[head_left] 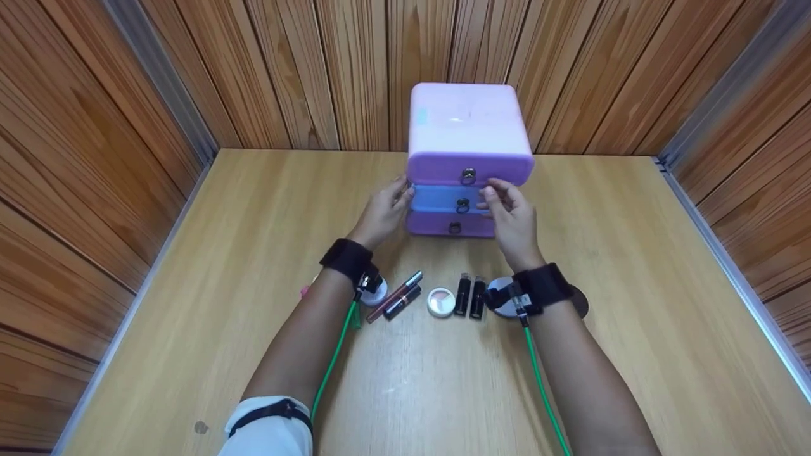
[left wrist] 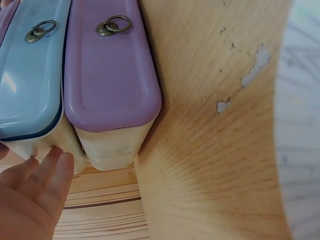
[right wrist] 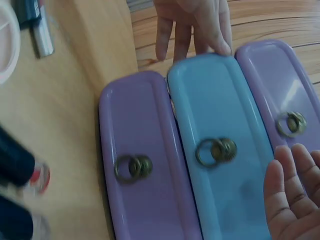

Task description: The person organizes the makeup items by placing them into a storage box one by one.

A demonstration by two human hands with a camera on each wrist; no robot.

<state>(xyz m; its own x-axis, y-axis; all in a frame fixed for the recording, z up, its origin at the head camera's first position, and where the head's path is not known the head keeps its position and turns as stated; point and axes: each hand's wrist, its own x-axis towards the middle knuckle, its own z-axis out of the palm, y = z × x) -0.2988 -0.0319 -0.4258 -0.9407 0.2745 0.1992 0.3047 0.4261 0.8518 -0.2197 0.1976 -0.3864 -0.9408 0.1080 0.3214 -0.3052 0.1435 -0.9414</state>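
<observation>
A three-tier drawer box [head_left: 466,117] stands at the back of the table, with a pink top and ring pulls on its drawer fronts. Its middle drawer [head_left: 434,199] is blue, between an upper purple drawer [head_left: 437,170] and a lower purple drawer [left wrist: 112,70]. My left hand [head_left: 383,212] rests fingers against the box's left side, beside the blue drawer. At the right part of the front, my right hand [head_left: 516,221] has its fingers extended close to the blue drawer, holding nothing; whether they touch it I cannot tell.
Nearer me lie two slim cosmetic tubes [head_left: 394,297], a round compact [head_left: 441,302] and two black tubes [head_left: 462,294]. My forearms partly cover a round white item [head_left: 375,294] and a round mirror-like item [head_left: 504,305]. Wood-panelled walls [head_left: 393,69] enclose the table.
</observation>
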